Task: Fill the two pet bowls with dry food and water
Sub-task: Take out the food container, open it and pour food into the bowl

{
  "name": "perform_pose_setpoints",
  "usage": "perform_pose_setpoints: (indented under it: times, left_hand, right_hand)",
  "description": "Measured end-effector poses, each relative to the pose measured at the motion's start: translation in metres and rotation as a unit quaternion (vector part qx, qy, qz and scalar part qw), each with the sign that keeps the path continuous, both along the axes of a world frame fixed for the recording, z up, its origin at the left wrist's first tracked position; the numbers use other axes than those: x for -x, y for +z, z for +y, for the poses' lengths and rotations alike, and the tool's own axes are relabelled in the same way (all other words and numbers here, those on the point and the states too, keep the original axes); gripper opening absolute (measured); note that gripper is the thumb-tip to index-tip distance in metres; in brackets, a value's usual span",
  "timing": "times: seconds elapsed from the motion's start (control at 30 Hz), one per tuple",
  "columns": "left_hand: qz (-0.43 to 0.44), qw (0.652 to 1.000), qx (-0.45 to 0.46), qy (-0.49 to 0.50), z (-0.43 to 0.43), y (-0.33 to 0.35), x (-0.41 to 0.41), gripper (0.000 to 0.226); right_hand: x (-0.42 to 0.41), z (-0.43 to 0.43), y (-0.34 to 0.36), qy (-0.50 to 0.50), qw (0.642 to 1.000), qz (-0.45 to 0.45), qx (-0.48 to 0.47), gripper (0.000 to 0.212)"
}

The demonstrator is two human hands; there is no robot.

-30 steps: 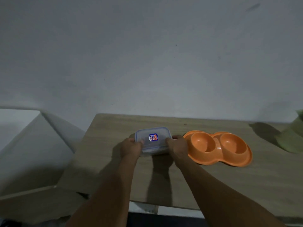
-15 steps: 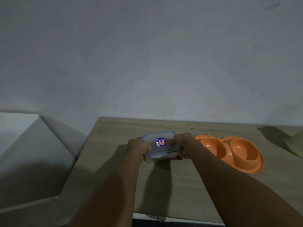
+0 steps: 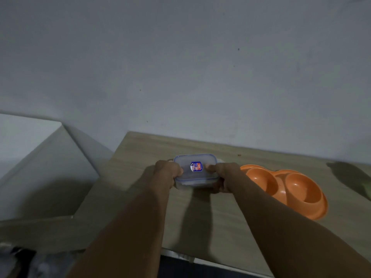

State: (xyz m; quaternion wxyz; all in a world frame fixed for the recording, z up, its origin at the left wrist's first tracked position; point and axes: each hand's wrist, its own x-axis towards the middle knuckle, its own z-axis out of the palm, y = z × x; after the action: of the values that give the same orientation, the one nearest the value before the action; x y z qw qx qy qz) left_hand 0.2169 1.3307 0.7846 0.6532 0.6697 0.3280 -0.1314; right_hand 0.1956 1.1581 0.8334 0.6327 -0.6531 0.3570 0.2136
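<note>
A clear plastic food container with a blue-edged lid and a small blue label sits on the wooden table. My left hand grips its left end. My right hand grips its right end, thumb on the lid. What is inside the container cannot be made out. To the right lies an orange double pet bowl, both hollows empty and dry as far as the dim light shows.
A grey wall rises right behind the table. A lower pale surface lies to the left of the table. A dark shadow and a greenish thing sit at the far right edge. The table's front edge runs below my forearms.
My right thumb has moved up onto the lid and both hands have closed tighter round the container. The view has shifted, so the bowls now appear further right.
</note>
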Motion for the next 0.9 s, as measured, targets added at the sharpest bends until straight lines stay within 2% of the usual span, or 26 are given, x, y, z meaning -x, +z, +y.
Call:
perform_pose_setpoints:
  times: [0.1, 0.2, 0.3, 0.43, 0.6, 0.7, 0.77, 0.9]
  left_hand:
    - [0.002, 1.0, -0.02, -0.001, -0.007, 0.016, 0.012, 0.029]
    - [0.001, 1.0, -0.027, -0.006, -0.009, 0.021, 0.016, 0.028]
    - [0.001, 0.999, -0.04, -0.003, -0.009, 0.021, 0.016, 0.026]
    - [0.004, 0.999, -0.045, 0.001, -0.009, 0.022, 0.018, 0.028]
    - [0.008, 0.999, -0.052, 0.012, -0.01, 0.023, 0.02, 0.022]
    - [0.005, 0.998, -0.063, 0.015, -0.009, 0.023, 0.02, 0.027]
    - [0.007, 0.998, -0.066, 0.007, -0.009, 0.024, 0.022, 0.028]
    - [0.0, 0.996, -0.085, -0.016, -0.006, 0.029, 0.025, 0.028]
  right_hand:
    - [0.011, 0.004, -0.011, -0.064, 0.995, -0.029, -0.072, 0.053]
    - [0.018, 0.017, -0.015, -0.145, 0.982, -0.042, -0.111, 0.055]
    - [0.023, 0.029, -0.019, -0.22, 0.97, -0.053, -0.094, 0.072]
    - [0.021, 0.036, -0.04, -0.257, 0.959, -0.084, -0.082, 0.104]
    - [0.037, 0.049, -0.022, -0.301, 0.95, -0.064, -0.053, 0.093]
    - [0.041, 0.06, -0.041, -0.306, 0.946, -0.092, -0.061, 0.103]
    - [0.036, 0.067, -0.068, -0.303, 0.95, -0.066, -0.028, 0.109]
    - [0.038, 0.065, -0.068, -0.287, 0.956, -0.058, -0.017, 0.1]
